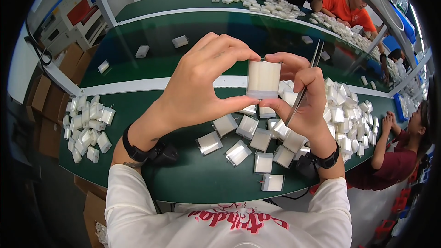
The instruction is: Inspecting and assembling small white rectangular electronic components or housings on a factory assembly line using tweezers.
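A white, squarish block in a clear plastic case (264, 79) is held up over the table between both hands. My left hand (197, 76) grips its left side, index finger on the top edge and thumb under the bottom edge. On the right side, my right hand (308, 93) holds the same piece with finger and thumb. Metal tweezers (311, 66) are also tucked in my right hand, slanting up with their prongs apart. Below the hands, several similar cased blocks (238, 153) lie loose on the green table (202, 183).
A small heap of cased blocks (85, 128) sits at the left, a larger pile (347, 115) at the right. Behind a white rail runs a dark green belt (216, 32) carrying scattered pieces. Co-workers sit beyond it, and another person (390, 151) is at right. Cardboard boxes (50, 105) stand left.
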{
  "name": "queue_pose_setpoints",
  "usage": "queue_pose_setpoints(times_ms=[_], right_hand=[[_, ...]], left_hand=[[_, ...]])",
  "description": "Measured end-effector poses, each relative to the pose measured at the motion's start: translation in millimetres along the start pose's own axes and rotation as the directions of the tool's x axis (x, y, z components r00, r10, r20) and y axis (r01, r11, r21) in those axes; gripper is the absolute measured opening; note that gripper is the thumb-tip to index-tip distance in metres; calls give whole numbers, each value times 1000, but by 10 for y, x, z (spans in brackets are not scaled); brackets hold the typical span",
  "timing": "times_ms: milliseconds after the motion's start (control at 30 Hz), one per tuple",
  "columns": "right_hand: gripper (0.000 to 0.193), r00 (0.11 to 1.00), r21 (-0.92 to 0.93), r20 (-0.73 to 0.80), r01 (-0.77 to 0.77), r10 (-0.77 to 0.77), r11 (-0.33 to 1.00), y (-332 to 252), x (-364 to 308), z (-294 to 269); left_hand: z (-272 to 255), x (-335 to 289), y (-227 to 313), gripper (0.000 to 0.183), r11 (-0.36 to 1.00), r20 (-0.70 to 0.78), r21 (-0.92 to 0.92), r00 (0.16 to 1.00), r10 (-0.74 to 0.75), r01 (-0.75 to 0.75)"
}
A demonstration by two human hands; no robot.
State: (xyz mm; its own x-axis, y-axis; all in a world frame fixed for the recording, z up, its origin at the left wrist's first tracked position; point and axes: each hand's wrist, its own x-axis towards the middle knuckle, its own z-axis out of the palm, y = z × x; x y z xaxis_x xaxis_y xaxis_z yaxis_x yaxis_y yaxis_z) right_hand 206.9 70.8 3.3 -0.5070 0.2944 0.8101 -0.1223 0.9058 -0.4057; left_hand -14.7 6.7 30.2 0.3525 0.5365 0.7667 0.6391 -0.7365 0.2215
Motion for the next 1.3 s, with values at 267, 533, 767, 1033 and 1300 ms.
queue_pose_setpoints(times_ms=[267, 533, 767, 1033, 1300], right_hand=[[50, 975, -223, 53, -200, 217, 954, -94, 47, 14], [31, 913, -311, 188, -294, 362, 904, -39, -14, -8], [29, 851, -494, 332, -210, 406, 844, -69, -59, -33], [20, 815, -599, 395, -121, 423, 792, 54, -174, 65], [15, 810, -670, 347, -138, 472, 730, 254, -237, 192]], left_hand=[[53, -19, -149, 50, 960, 272, -65, 930, -246, 273], [245, -220, -574, 67, 897, 71, 357, 950, -303, 259], [132, -74, -384, 43, 932, 157, 43, 919, -361, 359], [-36, -14, -204, 27, 915, 134, -131, 921, -365, 382], [-810, -30, -239, 116, 708, -39, -577, 880, 473, -407]])
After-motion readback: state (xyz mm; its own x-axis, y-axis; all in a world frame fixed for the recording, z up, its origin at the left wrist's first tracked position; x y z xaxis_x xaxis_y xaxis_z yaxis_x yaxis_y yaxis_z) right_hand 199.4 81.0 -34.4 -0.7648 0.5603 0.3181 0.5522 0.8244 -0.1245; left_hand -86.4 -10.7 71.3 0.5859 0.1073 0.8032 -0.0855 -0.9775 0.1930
